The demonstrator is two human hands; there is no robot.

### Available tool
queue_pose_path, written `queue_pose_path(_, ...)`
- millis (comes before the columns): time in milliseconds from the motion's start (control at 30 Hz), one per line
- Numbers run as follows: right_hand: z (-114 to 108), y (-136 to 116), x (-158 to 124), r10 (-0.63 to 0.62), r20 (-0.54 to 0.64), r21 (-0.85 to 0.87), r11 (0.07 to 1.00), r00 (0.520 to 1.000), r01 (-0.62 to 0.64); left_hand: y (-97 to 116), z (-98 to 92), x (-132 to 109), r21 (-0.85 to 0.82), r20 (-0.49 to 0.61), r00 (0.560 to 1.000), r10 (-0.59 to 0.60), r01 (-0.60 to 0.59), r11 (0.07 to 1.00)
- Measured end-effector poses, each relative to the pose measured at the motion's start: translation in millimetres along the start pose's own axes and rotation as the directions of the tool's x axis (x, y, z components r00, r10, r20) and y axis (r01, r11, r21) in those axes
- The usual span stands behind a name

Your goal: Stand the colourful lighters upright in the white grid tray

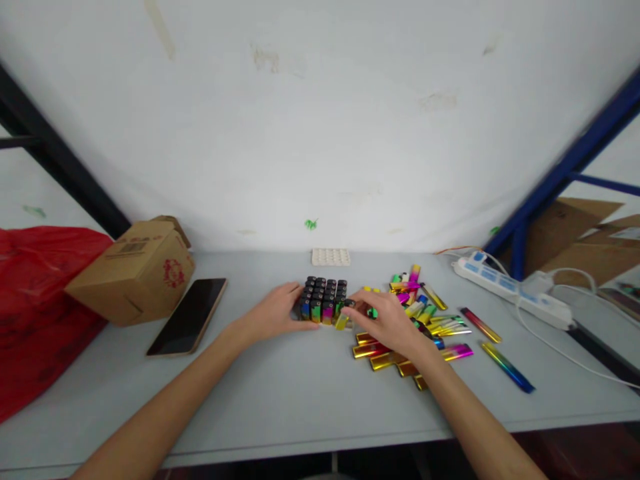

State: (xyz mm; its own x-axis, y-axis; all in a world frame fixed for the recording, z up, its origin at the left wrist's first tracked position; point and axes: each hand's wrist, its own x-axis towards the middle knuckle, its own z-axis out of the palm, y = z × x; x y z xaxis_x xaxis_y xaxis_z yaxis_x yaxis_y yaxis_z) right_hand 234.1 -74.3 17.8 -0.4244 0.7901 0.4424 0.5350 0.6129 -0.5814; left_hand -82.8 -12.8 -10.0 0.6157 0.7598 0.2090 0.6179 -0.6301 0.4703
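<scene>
Upright lighters (pixel 320 294) with black tops stand packed in rows on the table, their lower parts blue, green and magenta. My left hand (pixel 280 307) is curved round the left side of this block, thumb along its front edge and fingers toward the back. My right hand (pixel 384 315) pinches a yellow lighter (pixel 342 321), tilted, at the front right corner of the block. Whatever the block stands in is mostly hidden. Right of it lies a loose pile of shiny lighters (pixel 385 360) in gold, magenta, green and blue, partly covered by my right hand and forearm.
A white tray with a grid of holes (pixel 331 257) lies against the wall. To the left are a phone (pixel 189 316), a cardboard box (pixel 135 273) and a red plastic bag (pixel 45 313). A white power strip (pixel 515 291) with cables lies at the right, near a blue post (pixel 565 167).
</scene>
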Motion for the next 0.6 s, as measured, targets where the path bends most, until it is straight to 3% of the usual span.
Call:
queue_pose_path(267, -5, 0, 1, -0.109, 0.092, -0.045, 0.993, 0.99, 0.113, 1, -0.2, 1, 0.012, 0.029, 0.999, -0.019, 0.018, 1.0)
queue_pose_path(367, 1, 2, 0, -0.063, 0.097, -0.125, 0.989, 0.993, 0.075, 2, -0.3, 1, 0.029, 0.037, 0.999, -0.022, 0.021, 0.999)
queue_pose_path(500, -2, 8, 0, 0.048, 0.027, -0.187, 0.982, 0.998, -0.042, 4, -2.0, 1, 0.017, 0.037, 0.998, -0.043, 0.042, 0.999)
queue_pose_path(600, -15, 18, 0, 0.129, -0.156, -0.242, 0.956, 0.979, -0.164, 7, -4.1, 1, 0.009, 0.046, 0.998, -0.044, 0.044, 0.999)
